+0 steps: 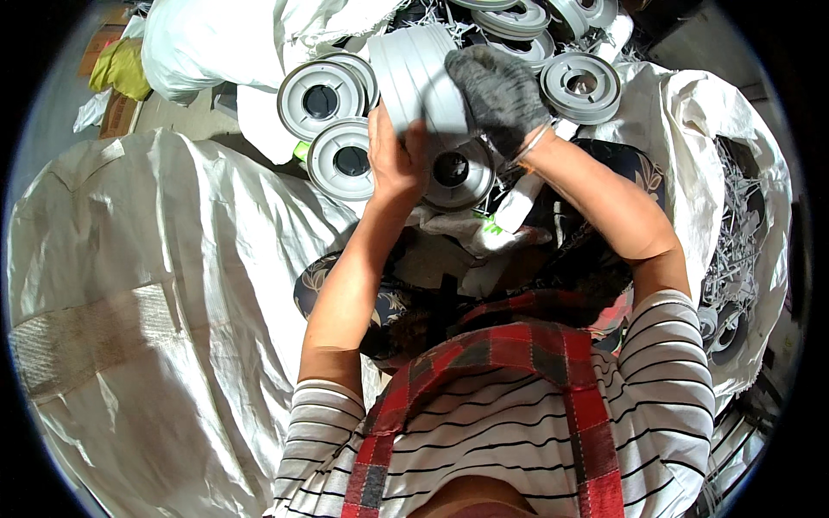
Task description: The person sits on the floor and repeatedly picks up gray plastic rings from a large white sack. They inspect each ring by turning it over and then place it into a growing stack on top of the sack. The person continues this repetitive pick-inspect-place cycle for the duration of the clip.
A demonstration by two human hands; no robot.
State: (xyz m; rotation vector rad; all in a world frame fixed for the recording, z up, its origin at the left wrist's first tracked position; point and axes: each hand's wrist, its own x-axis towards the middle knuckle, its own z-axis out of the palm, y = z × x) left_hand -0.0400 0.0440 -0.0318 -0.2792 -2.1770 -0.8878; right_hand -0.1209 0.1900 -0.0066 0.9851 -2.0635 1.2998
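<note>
Between my two hands is a stack of round grey plastic reels (414,78), tilted on its side above other reels. My bare left hand (399,160) supports it from the lower left, with the thumb against the near side. My right hand (496,97), in a dark grey glove, presses its fingers around the right end of the stack. Beneath and beside it lie loose reels with dark centre holes: two at the left (341,160), one partly covered below (451,168), and another at the right (580,86).
More grey reels (514,17) and thin white plastic scraps are piled at the back. A large white woven sack (147,319) spreads on the left. On the right an open white sack (691,112) holds scraps (734,233). A yellow bag (121,69) lies far left.
</note>
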